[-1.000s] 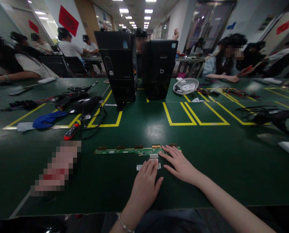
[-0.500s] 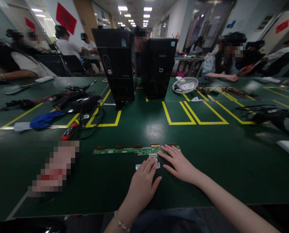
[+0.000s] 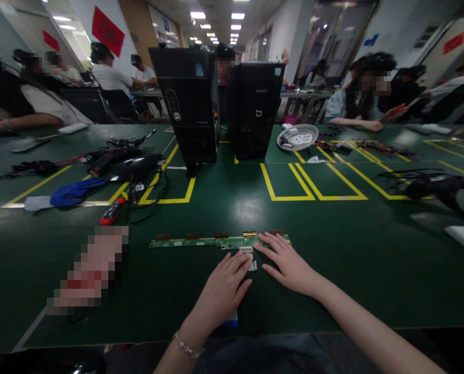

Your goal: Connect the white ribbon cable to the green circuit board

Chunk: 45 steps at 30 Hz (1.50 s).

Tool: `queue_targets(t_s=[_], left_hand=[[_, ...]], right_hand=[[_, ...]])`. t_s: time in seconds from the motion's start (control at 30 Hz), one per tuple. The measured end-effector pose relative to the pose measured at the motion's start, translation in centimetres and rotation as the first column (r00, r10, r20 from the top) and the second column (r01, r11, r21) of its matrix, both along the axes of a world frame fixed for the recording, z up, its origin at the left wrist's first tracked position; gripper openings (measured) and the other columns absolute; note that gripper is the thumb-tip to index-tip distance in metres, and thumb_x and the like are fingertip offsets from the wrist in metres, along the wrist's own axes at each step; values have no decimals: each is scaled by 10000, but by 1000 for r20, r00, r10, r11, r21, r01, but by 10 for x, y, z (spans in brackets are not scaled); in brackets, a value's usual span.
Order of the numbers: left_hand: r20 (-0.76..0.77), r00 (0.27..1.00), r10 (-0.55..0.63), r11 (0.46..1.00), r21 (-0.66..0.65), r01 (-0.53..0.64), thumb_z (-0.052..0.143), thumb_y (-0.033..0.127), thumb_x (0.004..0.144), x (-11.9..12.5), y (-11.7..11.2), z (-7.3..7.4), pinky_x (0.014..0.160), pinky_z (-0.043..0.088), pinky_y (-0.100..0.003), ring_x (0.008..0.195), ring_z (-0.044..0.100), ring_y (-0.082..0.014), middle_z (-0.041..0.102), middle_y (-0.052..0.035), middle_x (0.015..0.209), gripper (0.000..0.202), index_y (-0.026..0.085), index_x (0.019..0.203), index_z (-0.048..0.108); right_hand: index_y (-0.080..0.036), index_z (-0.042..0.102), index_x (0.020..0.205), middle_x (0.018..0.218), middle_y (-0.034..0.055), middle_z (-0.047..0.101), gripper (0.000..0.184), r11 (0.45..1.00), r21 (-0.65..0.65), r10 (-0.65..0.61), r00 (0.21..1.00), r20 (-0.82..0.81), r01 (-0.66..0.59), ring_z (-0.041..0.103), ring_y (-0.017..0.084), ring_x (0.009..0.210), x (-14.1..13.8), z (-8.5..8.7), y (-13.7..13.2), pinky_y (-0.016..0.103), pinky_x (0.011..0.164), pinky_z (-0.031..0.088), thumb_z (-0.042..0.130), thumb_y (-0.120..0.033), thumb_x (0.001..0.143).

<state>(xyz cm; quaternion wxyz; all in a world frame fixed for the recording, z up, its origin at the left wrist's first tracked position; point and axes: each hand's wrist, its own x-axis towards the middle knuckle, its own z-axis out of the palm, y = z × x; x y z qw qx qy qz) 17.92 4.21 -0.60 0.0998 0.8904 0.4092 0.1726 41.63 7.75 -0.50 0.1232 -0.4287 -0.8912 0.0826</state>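
Note:
A long, narrow green circuit board (image 3: 199, 242) lies crosswise on the table, with brown tabs along its far edge. My right hand (image 3: 286, 262) rests with spread fingers on the board's right part, covering some of it. Palm down, my left hand (image 3: 226, 283) lies with outstretched fingers over a white flat ribbon cable (image 3: 253, 265), just in front of the connector (image 3: 246, 250) on the board. Most of the cable is hidden by that hand; a blue-ended piece (image 3: 231, 319) shows below the palm. Whether the cable sits in the connector, I cannot tell.
Two black computer towers (image 3: 257, 114) stand ahead. To the left lie a red-black screwdriver (image 3: 114, 210), a blue glove (image 3: 74, 192) and dark cables (image 3: 115, 150). A white basket (image 3: 297, 137) holds small parts. Yellow tape marks the table; several people sit around.
My left hand has shifted slightly left and its fingers have spread a little, with the blue-ended piece now showing beneath the palm. My right hand stays on the board.

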Motion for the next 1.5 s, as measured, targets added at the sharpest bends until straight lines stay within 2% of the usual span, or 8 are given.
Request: queue_targets(t_s=[0.3, 0.57, 0.97, 1.17, 1.33, 1.5], left_hand=[[24, 999, 37, 999, 9, -38, 495, 278, 964, 3, -2, 2, 1105, 363, -478, 1327, 452, -237, 529, -89, 1410, 440, 207, 1395, 443], [15, 998, 62, 998, 3, -62, 510, 342, 956, 10, -8, -1, 1094, 376, -492, 1351, 417, -275, 497, -134, 1430, 500, 158, 1411, 414], [16, 996, 82, 997, -4, -82, 498, 296, 960, 11, -5, 0, 1074, 408, -487, 1319, 457, -274, 527, -120, 1402, 449, 149, 1381, 448], [74, 991, 110, 994, -18, -109, 483, 254, 960, 11, -4, 3, 1046, 438, -474, 1263, 512, -263, 557, -97, 1363, 385, 185, 1339, 495], [182, 976, 116, 993, 15, -121, 435, 226, 975, 0, -2, 8, 1045, 435, -451, 1277, 489, -254, 560, -104, 1347, 349, 183, 1308, 529], [226, 950, 217, 973, 23, -228, 406, 211, 987, -29, -2, 7, 929, 511, -430, 1099, 600, -236, 639, -95, 1203, 301, 192, 1225, 588]], right_hand=[[-271, 423, 1438, 1529, 80, 339, 501, 1000, 5, -22, 1000, 6, 22, 263, 263, 1421, -1, -1, 0, 528, 1147, 258, 445, -403, 955], [-260, 407, 1449, 1527, 85, 342, 552, 1000, -27, -5, 1000, 6, 6, 246, 265, 1427, 0, 4, 0, 528, 1150, 248, 464, -465, 940], [-255, 392, 1456, 1542, 80, 312, 582, 1000, -22, -7, 1000, 24, 8, 228, 266, 1433, 1, 2, -1, 524, 1158, 227, 491, -465, 923], [-254, 400, 1451, 1543, 85, 309, 578, 999, -36, -16, 1000, 25, 17, 238, 272, 1429, -1, 1, 0, 527, 1158, 223, 496, -464, 921], [-253, 388, 1456, 1539, 87, 316, 568, 999, -37, -12, 1000, 21, 13, 244, 268, 1427, 0, 1, 1, 529, 1152, 239, 480, -458, 934], [-252, 459, 1399, 1492, 74, 398, 438, 1000, 14, -2, 998, -65, 2, 258, 240, 1424, 3, 5, 3, 532, 1151, 247, 430, -312, 966]])
